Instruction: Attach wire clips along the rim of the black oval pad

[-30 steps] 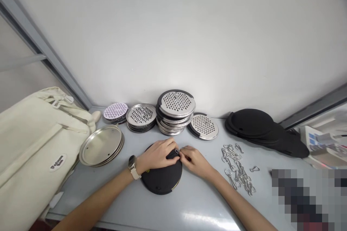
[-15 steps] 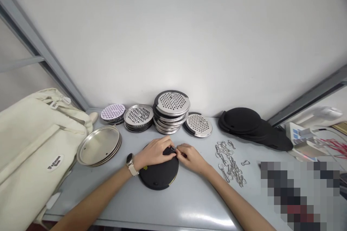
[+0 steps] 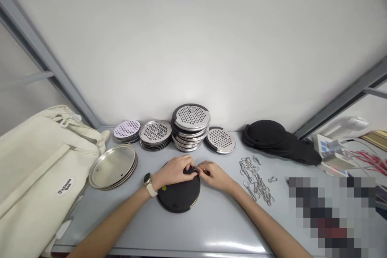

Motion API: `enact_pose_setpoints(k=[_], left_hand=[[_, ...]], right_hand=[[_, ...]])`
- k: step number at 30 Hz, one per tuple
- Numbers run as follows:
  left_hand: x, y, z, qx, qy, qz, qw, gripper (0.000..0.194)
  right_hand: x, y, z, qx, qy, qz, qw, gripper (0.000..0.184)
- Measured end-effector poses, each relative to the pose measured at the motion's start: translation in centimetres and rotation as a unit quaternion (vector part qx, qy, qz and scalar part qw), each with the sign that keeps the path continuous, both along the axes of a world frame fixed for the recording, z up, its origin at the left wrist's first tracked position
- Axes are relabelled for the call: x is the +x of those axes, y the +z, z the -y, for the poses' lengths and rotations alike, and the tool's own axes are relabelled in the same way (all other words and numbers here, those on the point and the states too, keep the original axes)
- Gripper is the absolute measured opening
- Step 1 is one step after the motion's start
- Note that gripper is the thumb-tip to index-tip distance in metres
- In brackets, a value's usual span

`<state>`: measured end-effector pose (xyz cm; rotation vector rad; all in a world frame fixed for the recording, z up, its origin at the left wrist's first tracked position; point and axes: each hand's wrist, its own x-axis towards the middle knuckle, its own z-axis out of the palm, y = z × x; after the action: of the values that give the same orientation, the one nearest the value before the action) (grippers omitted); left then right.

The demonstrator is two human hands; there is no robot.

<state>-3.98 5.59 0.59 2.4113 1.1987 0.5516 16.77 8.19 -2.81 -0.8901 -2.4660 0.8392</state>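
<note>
Right at the table's front edge, the left hand (image 3: 173,172) is closed over the top of a black round disc (image 3: 179,195), its steel rim showing along the lower right. The right hand (image 3: 215,176) comes in pinching, fingertips (image 3: 200,172) meeting a small metal clip (image 3: 194,168), mostly hidden, so its exact shape is hard to call. Just behind, steel grater discs (image 3: 191,117) stand stacked, with another lying beside them (image 3: 220,141). Out left, shallow steel pans (image 3: 113,166) sit stacked by a cream canvas bag (image 3: 39,177), its contents out of sight. Out right, loose metal clips (image 3: 254,181) lie heaped before a pile of black discs (image 3: 266,134). Lower right, a pixelated patch (image 3: 331,213) hides everything.
</note>
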Motion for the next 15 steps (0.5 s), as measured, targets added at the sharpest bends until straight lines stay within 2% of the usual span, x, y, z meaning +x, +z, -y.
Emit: enact_pose_setpoints(k=[4,9,15], left_hand=[[0.11,0.32,0.58,0.052,0.009,-0.032,0.998,0.014],[0.26,0.13,0.85,0.104,0.017,-0.051,0.993,0.014],[0.07,-0.35,0.54,0.094,-0.005,-0.046,0.994,0.011]], right_hand=[[0.12,0.26,0.06,-0.009,0.004,0.007,1.000,0.033],[0.16,0.18,0.44,0.014,-0.012,0.008,1.000,0.032],[0.06,0.05,0.75,0.042,-0.024,0.016,0.999,0.033]])
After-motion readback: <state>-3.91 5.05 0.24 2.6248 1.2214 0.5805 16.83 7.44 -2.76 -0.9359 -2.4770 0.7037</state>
